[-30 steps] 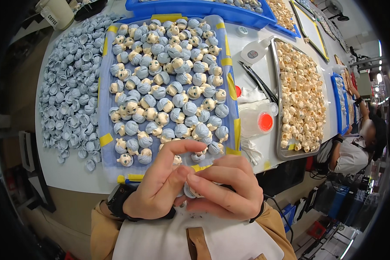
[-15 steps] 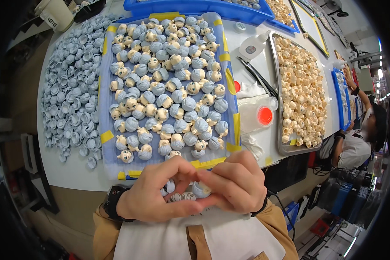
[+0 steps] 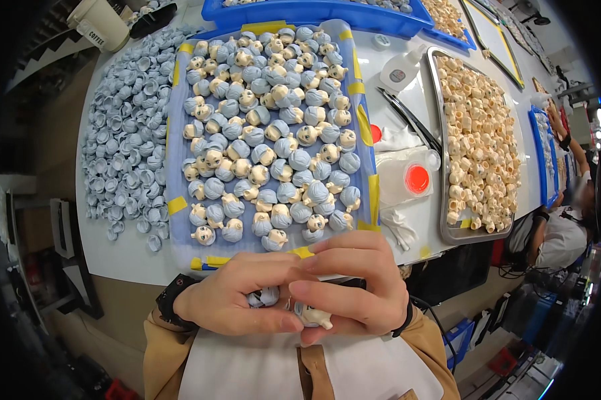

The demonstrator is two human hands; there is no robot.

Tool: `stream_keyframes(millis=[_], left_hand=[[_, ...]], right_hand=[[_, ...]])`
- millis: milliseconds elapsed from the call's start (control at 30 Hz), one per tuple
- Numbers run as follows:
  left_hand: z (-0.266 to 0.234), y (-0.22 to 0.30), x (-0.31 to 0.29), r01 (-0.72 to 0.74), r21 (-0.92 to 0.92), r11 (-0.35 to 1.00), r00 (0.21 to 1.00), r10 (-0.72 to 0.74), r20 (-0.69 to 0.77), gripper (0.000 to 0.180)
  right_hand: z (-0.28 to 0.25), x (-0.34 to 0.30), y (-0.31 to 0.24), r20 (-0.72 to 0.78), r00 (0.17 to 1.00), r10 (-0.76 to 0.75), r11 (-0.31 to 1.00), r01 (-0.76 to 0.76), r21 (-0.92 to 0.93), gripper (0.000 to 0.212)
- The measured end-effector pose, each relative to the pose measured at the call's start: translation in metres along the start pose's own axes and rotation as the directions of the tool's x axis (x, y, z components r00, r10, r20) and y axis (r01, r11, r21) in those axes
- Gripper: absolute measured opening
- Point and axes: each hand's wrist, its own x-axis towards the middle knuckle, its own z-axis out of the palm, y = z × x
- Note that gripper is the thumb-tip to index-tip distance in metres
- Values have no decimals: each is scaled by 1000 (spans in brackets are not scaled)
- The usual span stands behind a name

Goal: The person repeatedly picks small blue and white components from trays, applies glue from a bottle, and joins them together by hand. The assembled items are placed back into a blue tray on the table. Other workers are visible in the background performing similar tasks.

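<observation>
One small cream-and-pale-blue plastic doll head [image 3: 314, 317] now turns its cream side outward, where mostly its blue shell showed a half-second ago; the two parts appear to be together. At six o'clock, below the blue-lined, yellow-taped tray [image 3: 182, 237], the right hand [image 3: 370, 290] clamps it between bent fingers above and thumb below. The left hand [image 3: 227, 297], at nine o'clock, curls its grip around a pale-blue moulded piece [image 3: 266, 297].

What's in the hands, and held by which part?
Right hand: a doll head, between fingers above and thumb below. Left hand: a blue piece, in curled fingers; exact grip hidden.
</observation>
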Motion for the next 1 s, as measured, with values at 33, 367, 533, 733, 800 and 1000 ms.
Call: stream_keyframes(millis=[33,367,533,733,800,1000], left_hand=[[-2,-2,1,-53,43,998,997,50,55,44],[-3,6,0,87,34,996,992,-90,85,28],[-28,46,-4,333,504,797,941,-250,-226,22],[-144,59,57,405,850,338,872,137,-470,22],[-198,43,63,456,801,388,867,10,-499,28],[-77,60,36,294,535,792,868,14,-497,65]], right_hand=[[-1,0,-1,-7,1000,6,1000,-6,14,36],[-4,-6,-6,74,995,-64,994,70,-78,40],[-6,-2,-16,105,981,161,978,-144,-150,51],[-33,-12,-5,193,938,287,942,-240,-236,51],[-37,-21,-1,223,933,281,937,-217,-273,49],[-128,-78,-2,-526,727,441,525,-685,-506,24]])
